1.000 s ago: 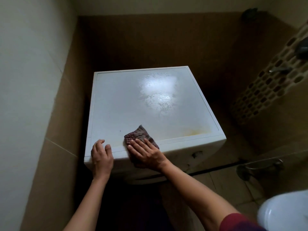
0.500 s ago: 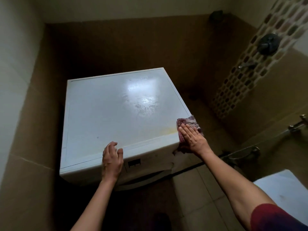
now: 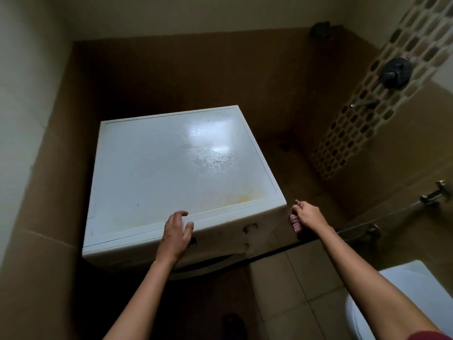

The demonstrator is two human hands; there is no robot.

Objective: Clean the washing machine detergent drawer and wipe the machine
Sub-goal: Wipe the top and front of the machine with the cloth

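Note:
A white washing machine (image 3: pixel 171 173) stands in the corner, its top wet and shiny, with a yellowish stain near the front right. My left hand (image 3: pixel 175 235) rests on the front top edge, fingers curled over it. My right hand (image 3: pixel 308 215) is off the machine's front right corner and grips a reddish checked cloth (image 3: pixel 295 222), which hangs against the right side panel. The detergent drawer cannot be made out; the dark front panel shows only a knob (image 3: pixel 250 228).
Brown tiled walls close in on the left and behind. A mosaic strip with a shower valve (image 3: pixel 394 72) is at the right, and a tap (image 3: pixel 435 193) sits lower. A white toilet (image 3: pixel 402 298) is at the bottom right.
My right hand slid the cloth from the front left of the top across to the right corner, then down onto the side. My left hand shifted right along the front edge.

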